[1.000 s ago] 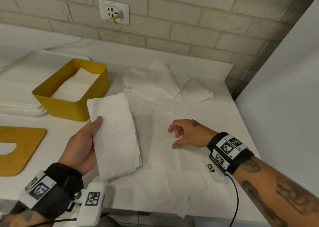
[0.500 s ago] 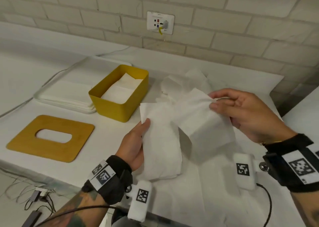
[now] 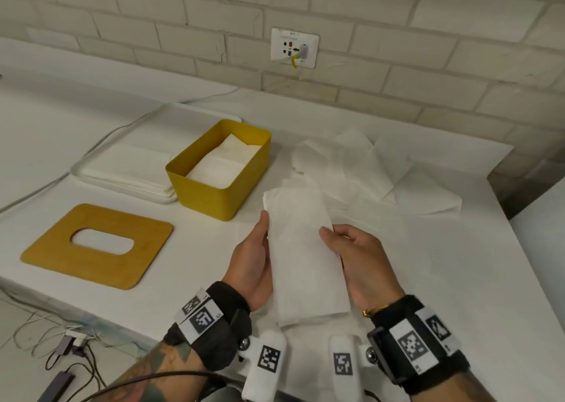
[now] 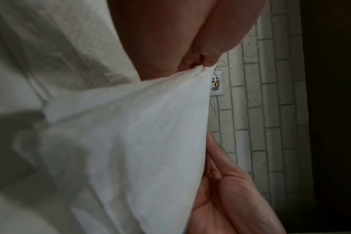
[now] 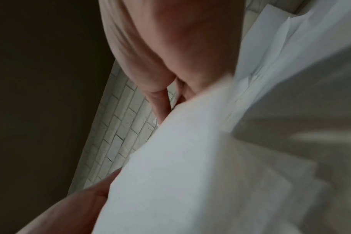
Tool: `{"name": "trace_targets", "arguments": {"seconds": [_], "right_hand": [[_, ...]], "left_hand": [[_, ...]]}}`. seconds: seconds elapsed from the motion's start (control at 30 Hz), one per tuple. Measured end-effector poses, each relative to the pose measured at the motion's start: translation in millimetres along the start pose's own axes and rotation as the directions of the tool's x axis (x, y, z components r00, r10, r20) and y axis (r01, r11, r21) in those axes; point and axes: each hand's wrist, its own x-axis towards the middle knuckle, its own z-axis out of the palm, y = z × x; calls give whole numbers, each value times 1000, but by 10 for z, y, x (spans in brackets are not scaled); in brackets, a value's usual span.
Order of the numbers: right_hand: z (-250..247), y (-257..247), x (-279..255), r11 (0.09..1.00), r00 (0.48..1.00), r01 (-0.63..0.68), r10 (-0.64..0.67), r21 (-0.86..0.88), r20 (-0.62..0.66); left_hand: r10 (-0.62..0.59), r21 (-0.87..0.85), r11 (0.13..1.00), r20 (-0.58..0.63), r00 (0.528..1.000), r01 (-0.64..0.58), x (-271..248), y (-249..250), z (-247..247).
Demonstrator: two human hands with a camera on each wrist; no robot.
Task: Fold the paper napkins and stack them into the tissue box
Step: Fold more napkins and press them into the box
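Note:
I hold a stack of folded white napkins [image 3: 302, 255] above the table's front edge, between both hands. My left hand [image 3: 255, 258] grips its left edge with the thumb on top; my right hand [image 3: 357, 258] grips its right edge the same way. Close up, the stack [image 4: 130, 142] fills the left wrist view, and the stack [image 5: 190, 174] also fills the right wrist view. The yellow tissue box [image 3: 220, 169] stands open behind and to the left, with folded napkins [image 3: 223, 163] inside. A pile of loose unfolded napkins [image 3: 367, 169] lies behind the hands.
The wooden lid [image 3: 97, 245] with an oval slot lies flat at the left. A white tray [image 3: 128, 169] sits behind it beside the box. A wall socket [image 3: 295, 48] is on the brick wall. Cables [image 3: 61, 340] hang below the table's front edge.
My right hand picked a napkin off the table, laid it on the stack in my left hand, and now grips the stack's right edge. The view has swung left.

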Motion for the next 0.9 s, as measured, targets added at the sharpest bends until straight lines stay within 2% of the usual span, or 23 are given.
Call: {"name": "trace_targets", "arguments": {"seconds": [0.33, 0.43, 0.5, 0.57, 0.63, 0.67, 0.73, 0.8, 0.83, 0.9], "right_hand": [[47, 43, -10, 999, 999, 17, -19, -45, -30], [29, 91, -138, 999, 998, -16, 18, -40, 54], [-46, 146, -251, 989, 986, -54, 75, -141, 149], [-195, 131, -364, 964, 949, -121, 183, -238, 257], [-431, 16, -406, 922, 933, -96, 215, -376, 288], [-572, -59, -380, 899, 950, -66, 189, -433, 248], [-893, -210, -226, 851, 995, -22, 70, -525, 72], [-1183, -339, -19, 782, 997, -35, -17, -622, -78], [-1281, -378, 69, 737, 995, -59, -11, -673, -99], [-1380, -382, 216, 648, 997, -76, 68, -758, -42]], "left_hand": [[2, 135, 991, 42, 999, -8, 18, -16, -11], [29, 151, 988, -2, 1000, -28, 99, -22, -97], [57, 149, 987, -26, 998, -53, 155, 15, -186], [96, 146, 985, -37, 995, -89, 172, 75, -261], [119, 128, 985, -54, 991, -111, 160, 135, -311], [129, 122, 985, -62, 990, -121, 148, 157, -337], [147, 122, 983, -85, 985, -136, 135, 176, -385], [149, 122, 983, -107, 983, -136, 120, 172, -415], [144, 120, 984, -116, 983, -130, 111, 164, -421], [135, 120, 985, -120, 984, -120, 87, 154, -406]]}}
